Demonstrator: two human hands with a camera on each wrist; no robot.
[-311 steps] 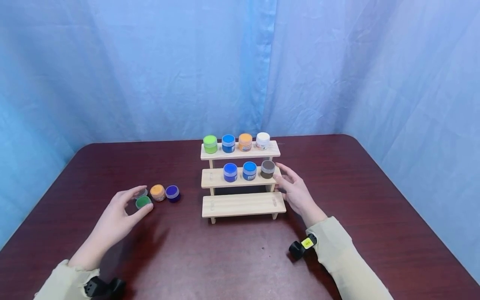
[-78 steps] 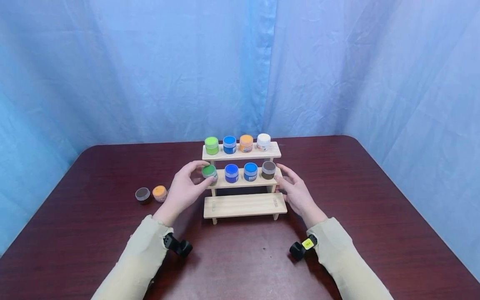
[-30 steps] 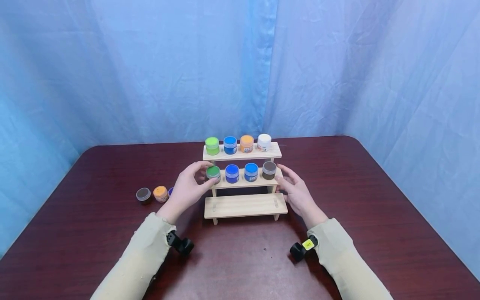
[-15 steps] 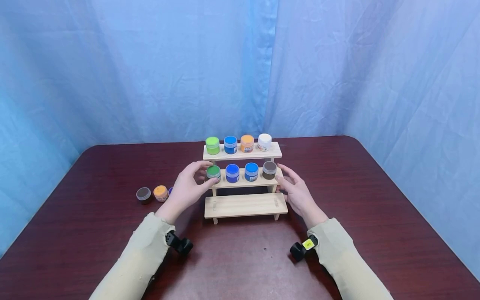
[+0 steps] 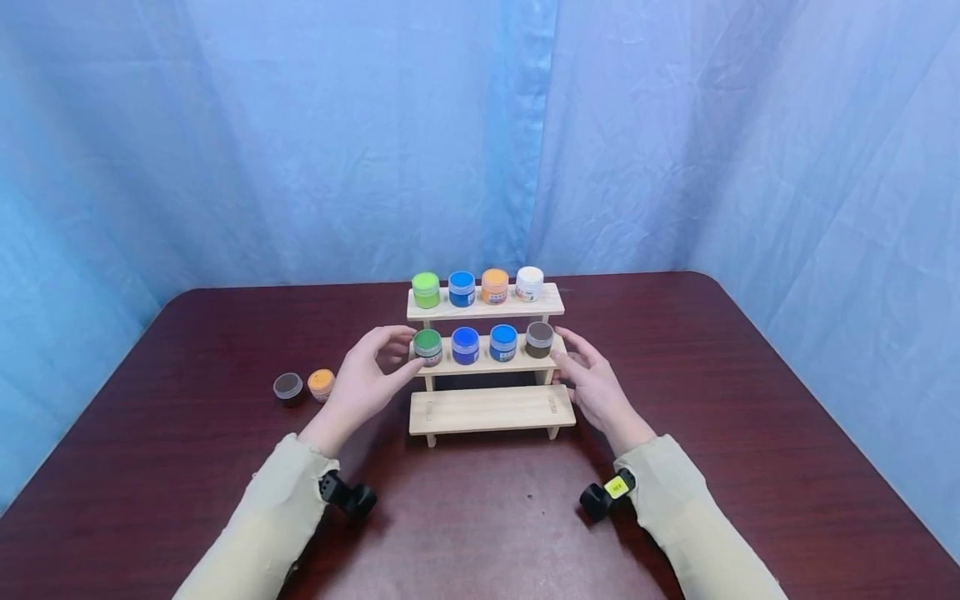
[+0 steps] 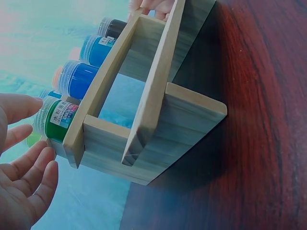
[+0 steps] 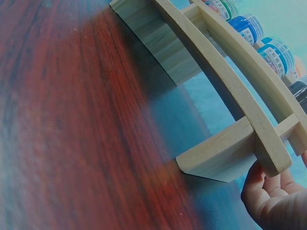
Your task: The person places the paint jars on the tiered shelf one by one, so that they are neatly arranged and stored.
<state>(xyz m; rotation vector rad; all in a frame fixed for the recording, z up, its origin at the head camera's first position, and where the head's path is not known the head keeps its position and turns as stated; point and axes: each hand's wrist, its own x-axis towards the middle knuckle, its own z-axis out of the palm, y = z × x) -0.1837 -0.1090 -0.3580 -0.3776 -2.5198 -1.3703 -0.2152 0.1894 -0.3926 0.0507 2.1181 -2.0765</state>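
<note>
A three-tier wooden stand (image 5: 491, 412) stands on the table. On its middle tier, a dark green paint jar (image 5: 427, 346) is at the left end, then two blue paint jars (image 5: 465, 345) and a dark brown paint jar (image 5: 539, 340). My left hand (image 5: 362, 379) is just left of the green jar, its thumb and fingers spread apart around it; the left wrist view shows a gap between fingertips and the green jar (image 6: 57, 119). My right hand (image 5: 597, 390) holds the stand's right end, fingers curled at its edge in the right wrist view; its thumb is hidden there.
The top tier holds a light green jar (image 5: 426, 290), a blue jar (image 5: 462, 288), an orange jar (image 5: 495, 286) and a white jar (image 5: 529, 283). Left on the table are a dark brown jar (image 5: 288, 389) and an orange jar (image 5: 321, 384), partly behind my left wrist.
My left hand took the green jar from the table's left to the middle tier's left end, then let go and drew back slightly left. The right hand stayed at the stand.
</note>
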